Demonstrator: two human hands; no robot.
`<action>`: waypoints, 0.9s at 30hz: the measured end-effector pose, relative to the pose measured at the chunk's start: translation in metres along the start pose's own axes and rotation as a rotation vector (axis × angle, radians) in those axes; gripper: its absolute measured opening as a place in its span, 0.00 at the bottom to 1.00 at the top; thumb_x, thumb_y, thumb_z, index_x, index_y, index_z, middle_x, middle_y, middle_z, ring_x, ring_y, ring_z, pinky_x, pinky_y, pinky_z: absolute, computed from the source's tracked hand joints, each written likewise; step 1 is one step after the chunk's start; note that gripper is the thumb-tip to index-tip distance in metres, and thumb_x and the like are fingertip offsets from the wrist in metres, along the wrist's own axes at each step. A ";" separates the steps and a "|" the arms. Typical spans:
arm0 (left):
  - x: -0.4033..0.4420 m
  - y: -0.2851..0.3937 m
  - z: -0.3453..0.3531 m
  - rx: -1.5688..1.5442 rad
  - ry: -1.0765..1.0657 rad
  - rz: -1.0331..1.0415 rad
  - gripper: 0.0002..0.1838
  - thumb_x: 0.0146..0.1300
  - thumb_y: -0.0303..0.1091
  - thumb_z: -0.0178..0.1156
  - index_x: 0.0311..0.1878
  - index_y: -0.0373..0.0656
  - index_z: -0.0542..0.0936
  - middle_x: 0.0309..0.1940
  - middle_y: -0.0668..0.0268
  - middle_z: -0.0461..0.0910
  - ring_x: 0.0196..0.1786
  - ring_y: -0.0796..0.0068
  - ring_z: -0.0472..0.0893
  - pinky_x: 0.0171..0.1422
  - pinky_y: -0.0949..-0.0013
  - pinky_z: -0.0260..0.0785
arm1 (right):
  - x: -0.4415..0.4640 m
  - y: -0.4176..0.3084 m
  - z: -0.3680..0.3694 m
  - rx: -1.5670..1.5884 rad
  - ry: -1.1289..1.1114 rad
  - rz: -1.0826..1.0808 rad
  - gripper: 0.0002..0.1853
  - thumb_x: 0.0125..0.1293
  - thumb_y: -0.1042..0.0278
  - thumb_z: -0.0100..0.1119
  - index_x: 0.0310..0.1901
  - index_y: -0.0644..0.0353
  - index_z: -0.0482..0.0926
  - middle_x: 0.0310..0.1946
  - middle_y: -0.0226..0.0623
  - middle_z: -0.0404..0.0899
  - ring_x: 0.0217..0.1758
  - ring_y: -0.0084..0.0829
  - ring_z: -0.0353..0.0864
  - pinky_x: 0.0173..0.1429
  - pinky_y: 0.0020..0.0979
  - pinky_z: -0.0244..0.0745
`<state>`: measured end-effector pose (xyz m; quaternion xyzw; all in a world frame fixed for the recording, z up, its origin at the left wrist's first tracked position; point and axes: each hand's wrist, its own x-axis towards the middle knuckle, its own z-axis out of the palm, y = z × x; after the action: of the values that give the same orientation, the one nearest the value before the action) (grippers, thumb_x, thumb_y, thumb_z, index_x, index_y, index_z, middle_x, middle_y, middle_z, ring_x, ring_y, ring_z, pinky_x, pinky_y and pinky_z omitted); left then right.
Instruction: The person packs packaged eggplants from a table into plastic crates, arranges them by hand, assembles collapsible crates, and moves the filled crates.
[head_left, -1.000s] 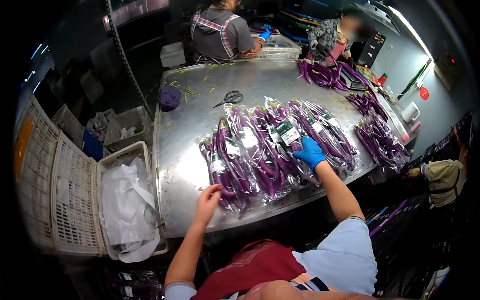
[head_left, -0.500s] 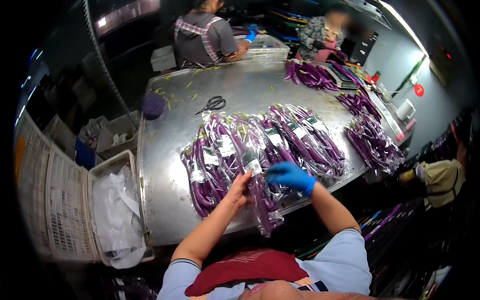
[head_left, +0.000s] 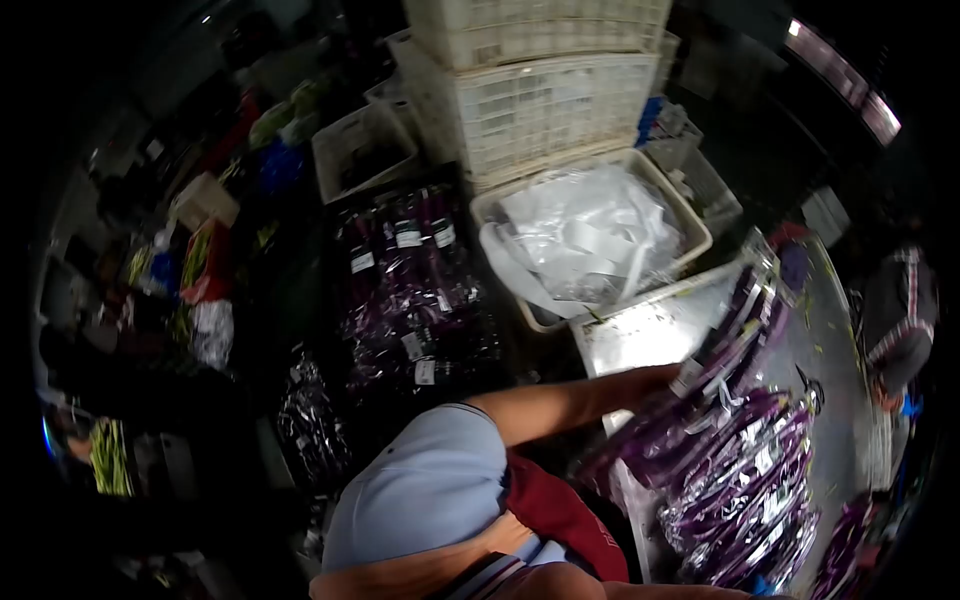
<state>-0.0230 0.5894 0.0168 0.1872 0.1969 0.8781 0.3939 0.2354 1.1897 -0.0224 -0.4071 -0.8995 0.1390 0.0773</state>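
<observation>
A clear bag of long purple eggplants is lifted and tilted over the near end of the metal table. My left hand grips it from below, with the fingers mostly hidden behind the bag. More bagged eggplants with white labels lie side by side on the table, beneath and beside the lifted one. Only a sliver of my right hand, in its blue glove, shows at the bottom edge by these bags; its fingers are hidden.
Left of my body, a dark crate holds labelled bags of eggplants. A white tub with plastic sheeting stands against the table corner, before stacked crates. Scissors lie on the table. A co-worker stands at the far right.
My view has swung left, toward the floor crates and tub. My left hand has raised a bag of eggplants off the row; my right hand has slid almost out of view.
</observation>
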 end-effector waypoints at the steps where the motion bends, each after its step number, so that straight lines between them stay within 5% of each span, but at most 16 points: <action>1: -0.024 0.024 -0.013 0.140 0.072 0.050 0.20 0.66 0.44 0.43 0.51 0.38 0.72 0.44 0.63 0.78 0.44 0.74 0.77 0.49 0.72 0.69 | -0.007 -0.016 -0.006 0.011 0.020 0.017 0.30 0.39 0.62 0.66 0.46 0.67 0.68 0.37 0.43 0.72 0.37 0.39 0.70 0.44 0.38 0.68; 2: -0.067 0.053 0.005 0.164 0.396 0.051 0.18 0.65 0.41 0.46 0.50 0.38 0.73 0.43 0.64 0.78 0.43 0.76 0.77 0.47 0.74 0.70 | -0.016 -0.031 -0.014 0.030 0.044 0.028 0.30 0.41 0.62 0.65 0.47 0.66 0.68 0.39 0.43 0.71 0.39 0.39 0.69 0.46 0.38 0.67; 5: -0.180 0.111 -0.045 0.069 0.579 0.014 0.16 0.57 0.35 0.51 0.47 0.38 0.73 0.40 0.60 0.78 0.41 0.65 0.79 0.49 0.65 0.70 | -0.050 -0.075 -0.054 0.099 0.125 0.043 0.30 0.45 0.64 0.61 0.52 0.63 0.65 0.45 0.44 0.68 0.45 0.40 0.67 0.51 0.39 0.64; 6: -0.214 0.135 -0.046 0.364 0.422 0.068 0.20 0.53 0.38 0.55 0.48 0.37 0.71 0.39 0.58 0.78 0.42 0.62 0.79 0.49 0.60 0.70 | -0.062 -0.090 -0.070 0.124 0.149 0.042 0.30 0.46 0.65 0.60 0.53 0.63 0.64 0.47 0.44 0.68 0.47 0.40 0.67 0.52 0.40 0.63; 8: -0.283 0.169 -0.028 0.295 0.559 -0.038 0.28 0.50 0.43 0.60 0.52 0.38 0.67 0.41 0.54 0.76 0.44 0.62 0.78 0.51 0.61 0.70 | -0.085 -0.127 -0.099 0.193 0.185 0.037 0.30 0.49 0.66 0.58 0.56 0.61 0.62 0.51 0.45 0.66 0.51 0.40 0.65 0.56 0.40 0.61; 9: -0.312 0.176 -0.059 0.231 0.421 -0.110 0.28 0.48 0.39 0.61 0.52 0.38 0.67 0.44 0.55 0.75 0.45 0.65 0.77 0.52 0.65 0.69 | -0.096 -0.147 -0.111 0.231 0.191 0.030 0.30 0.51 0.67 0.57 0.57 0.60 0.61 0.53 0.45 0.65 0.53 0.40 0.65 0.57 0.41 0.60; 11: -0.368 0.174 -0.080 0.351 0.907 -0.250 0.27 0.48 0.38 0.60 0.52 0.35 0.68 0.40 0.55 0.77 0.41 0.61 0.78 0.48 0.60 0.70 | -0.107 -0.180 -0.122 0.345 0.168 -0.026 0.31 0.54 0.68 0.55 0.60 0.58 0.59 0.57 0.45 0.63 0.57 0.41 0.63 0.61 0.41 0.58; 13: -0.409 0.164 -0.114 0.152 0.537 -0.327 0.23 0.49 0.36 0.59 0.49 0.36 0.72 0.38 0.55 0.78 0.39 0.61 0.79 0.49 0.60 0.70 | -0.067 -0.155 -0.103 0.717 0.176 -0.300 0.27 0.56 0.67 0.52 0.58 0.62 0.61 0.56 0.44 0.65 0.55 0.40 0.65 0.59 0.41 0.61; 14: -0.418 0.162 -0.120 0.158 0.588 -0.350 0.23 0.49 0.37 0.59 0.49 0.36 0.72 0.38 0.55 0.78 0.39 0.60 0.79 0.49 0.59 0.70 | -0.062 -0.165 -0.104 0.695 0.089 -0.348 0.28 0.57 0.69 0.51 0.59 0.65 0.57 0.58 0.42 0.61 0.57 0.40 0.63 0.57 0.40 0.62; 16: -0.436 0.158 -0.143 0.058 0.512 -0.417 0.24 0.49 0.36 0.60 0.49 0.37 0.72 0.41 0.57 0.78 0.41 0.63 0.78 0.52 0.59 0.68 | -0.110 -0.251 -0.103 0.733 0.017 -0.297 0.23 0.55 0.68 0.54 0.52 0.64 0.63 0.45 0.38 0.63 0.45 0.36 0.63 0.45 0.36 0.61; 19: -0.463 0.160 -0.145 0.237 0.910 -0.615 0.22 0.50 0.39 0.59 0.47 0.37 0.74 0.42 0.59 0.77 0.45 0.68 0.77 0.51 0.65 0.68 | -0.185 -0.384 -0.079 0.841 -0.119 -0.226 0.15 0.52 0.68 0.57 0.42 0.62 0.71 0.26 0.33 0.65 0.25 0.29 0.65 0.27 0.30 0.60; 21: -0.474 0.160 -0.154 0.295 0.910 -0.656 0.22 0.52 0.41 0.57 0.49 0.40 0.73 0.44 0.62 0.77 0.45 0.73 0.75 0.50 0.69 0.67 | -0.239 -0.456 -0.056 0.913 -0.251 -0.188 0.10 0.51 0.68 0.59 0.35 0.61 0.76 0.13 0.29 0.67 0.12 0.24 0.66 0.14 0.26 0.59; 22: -0.482 0.157 -0.157 0.303 0.860 -0.566 0.22 0.53 0.41 0.56 0.50 0.40 0.73 0.43 0.62 0.77 0.45 0.74 0.75 0.50 0.70 0.67 | -0.278 -0.494 -0.046 1.016 -0.293 -0.201 0.08 0.56 0.71 0.54 0.38 0.58 0.77 0.12 0.25 0.66 0.11 0.16 0.63 0.13 0.19 0.51; 23: -0.484 0.153 -0.168 0.309 0.799 -0.471 0.22 0.53 0.42 0.56 0.50 0.41 0.73 0.43 0.63 0.77 0.44 0.74 0.76 0.49 0.70 0.67 | -0.294 -0.519 -0.044 0.938 -0.560 -0.088 0.17 0.47 0.76 0.52 0.43 0.64 0.74 0.20 0.34 0.75 0.12 0.23 0.67 0.13 0.21 0.61; 26: -0.470 0.161 -0.144 0.146 0.903 -0.330 0.18 0.54 0.40 0.55 0.46 0.40 0.76 0.38 0.63 0.78 0.39 0.76 0.77 0.47 0.72 0.68 | -0.365 -0.592 -0.018 1.039 -0.752 -0.251 0.19 0.46 0.76 0.55 0.44 0.65 0.74 0.32 0.34 0.76 0.29 0.23 0.76 0.28 0.22 0.70; 27: -0.464 0.172 -0.112 0.089 1.008 -0.286 0.17 0.55 0.40 0.54 0.44 0.40 0.77 0.38 0.63 0.79 0.38 0.76 0.77 0.47 0.73 0.68 | -0.368 -0.596 -0.006 0.944 -0.865 -0.222 0.19 0.49 0.74 0.55 0.46 0.67 0.73 0.35 0.35 0.77 0.35 0.26 0.76 0.40 0.23 0.71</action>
<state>0.1038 0.1072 -0.0745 -0.2708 0.4226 0.7873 0.3580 0.0552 0.5381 0.1599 -0.1413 -0.7283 0.6619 -0.1073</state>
